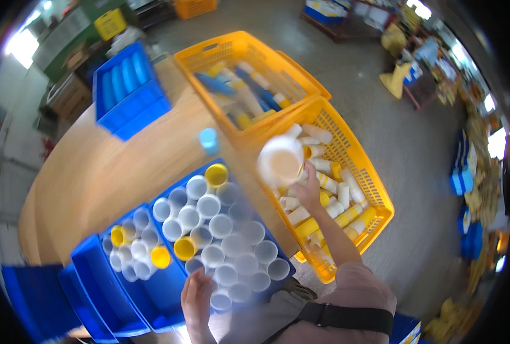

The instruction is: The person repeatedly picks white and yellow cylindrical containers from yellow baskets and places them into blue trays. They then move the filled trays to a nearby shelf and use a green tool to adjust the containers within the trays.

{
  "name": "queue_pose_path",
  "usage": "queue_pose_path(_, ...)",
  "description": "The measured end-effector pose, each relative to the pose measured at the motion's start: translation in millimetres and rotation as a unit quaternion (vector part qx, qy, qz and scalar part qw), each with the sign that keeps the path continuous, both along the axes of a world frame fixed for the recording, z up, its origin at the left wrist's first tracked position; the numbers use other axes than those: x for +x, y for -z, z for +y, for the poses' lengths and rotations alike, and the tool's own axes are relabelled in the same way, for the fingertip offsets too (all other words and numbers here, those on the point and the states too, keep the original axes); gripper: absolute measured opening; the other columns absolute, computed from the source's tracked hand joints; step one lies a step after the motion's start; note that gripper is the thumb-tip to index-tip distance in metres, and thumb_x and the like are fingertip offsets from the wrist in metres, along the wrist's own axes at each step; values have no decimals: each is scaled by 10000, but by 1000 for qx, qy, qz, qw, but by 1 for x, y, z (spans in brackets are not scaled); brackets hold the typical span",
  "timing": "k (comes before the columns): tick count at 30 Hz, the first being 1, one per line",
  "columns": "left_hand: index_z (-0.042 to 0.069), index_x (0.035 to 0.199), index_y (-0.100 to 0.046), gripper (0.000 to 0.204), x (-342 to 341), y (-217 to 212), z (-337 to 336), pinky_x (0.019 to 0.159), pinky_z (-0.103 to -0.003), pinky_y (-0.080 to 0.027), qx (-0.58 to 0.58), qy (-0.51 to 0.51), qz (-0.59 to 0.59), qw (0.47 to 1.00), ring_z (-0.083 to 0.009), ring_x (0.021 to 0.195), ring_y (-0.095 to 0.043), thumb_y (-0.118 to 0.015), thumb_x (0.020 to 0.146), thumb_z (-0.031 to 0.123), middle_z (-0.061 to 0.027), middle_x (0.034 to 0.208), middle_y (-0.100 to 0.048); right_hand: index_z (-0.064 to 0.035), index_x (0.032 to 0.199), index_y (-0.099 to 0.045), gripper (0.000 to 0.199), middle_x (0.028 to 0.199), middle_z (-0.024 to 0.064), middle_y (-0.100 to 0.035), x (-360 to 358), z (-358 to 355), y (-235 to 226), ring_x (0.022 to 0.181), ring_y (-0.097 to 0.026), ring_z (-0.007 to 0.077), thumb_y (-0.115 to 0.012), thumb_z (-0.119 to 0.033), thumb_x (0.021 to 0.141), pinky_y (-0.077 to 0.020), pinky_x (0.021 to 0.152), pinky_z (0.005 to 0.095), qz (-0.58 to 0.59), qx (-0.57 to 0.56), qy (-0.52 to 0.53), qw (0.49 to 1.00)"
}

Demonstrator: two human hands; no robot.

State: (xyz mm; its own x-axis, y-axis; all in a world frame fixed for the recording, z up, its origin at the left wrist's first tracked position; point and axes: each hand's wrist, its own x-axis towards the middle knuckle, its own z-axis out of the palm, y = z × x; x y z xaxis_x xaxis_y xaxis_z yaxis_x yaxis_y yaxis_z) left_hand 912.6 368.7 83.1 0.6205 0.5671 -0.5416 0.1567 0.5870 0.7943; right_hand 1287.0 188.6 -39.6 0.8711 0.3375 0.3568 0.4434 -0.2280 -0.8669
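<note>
My right hand (309, 187) is closed on a white tube (266, 167), smeared by motion, whose round end faces up. It is held over the near yellow crate (385, 202), where many white and yellow tubes (345, 217) lie jumbled. At the lower middle, my left hand (195, 293) has its fingers curled together at the edge of a blue bin (177, 252). Whether those fingers pinch anything is hidden. White tubes (221, 226) stand packed upright in that bin, with a few yellow tubes (184, 248) among them.
A second blue bin (152, 298) on the left holds a smaller cluster of tubes. The round wooden table (71, 178) carries a light blue tube (208, 140) and a blue crate (133, 114). Another yellow crate (312, 86) with tubes stands beyond.
</note>
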Motion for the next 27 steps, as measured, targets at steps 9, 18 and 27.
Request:
queue_pose_path(9,-52,1356,-466,601,-101,-40,27,847,-355,-553,-331,-25,-259,907,-290,996,-662,-450,1027,450,-197,1176,-638,-56,1283,-529,402,1315,146,-580,-286,120,-115,1297,-505,342,-574,69,904,-399,1081,434,-112,5,-401,909)
queue_pose_path(18,11,1248,-582,501,-267,-15,48,668,-337,-586,-362,-170,-186,897,-208,766,-692,-633,950,410,-126,991,-702,5,1273,-538,367,1118,121,-658,-427,221,-55,999,-645,196,-620,-173,963,-504,933,378,289,-77,-651,698)
queue_pose_path(27,4,1302,-537,512,-262,-19,27,722,-358,-589,-313,-116,-268,904,-221,818,-692,-597,978,396,-139,1025,-686,75,1273,-546,547,1208,178,-654,-437,277,-37,1140,-611,235,-356,-390,1056,-214,1202,433,32,-258,-713,651)
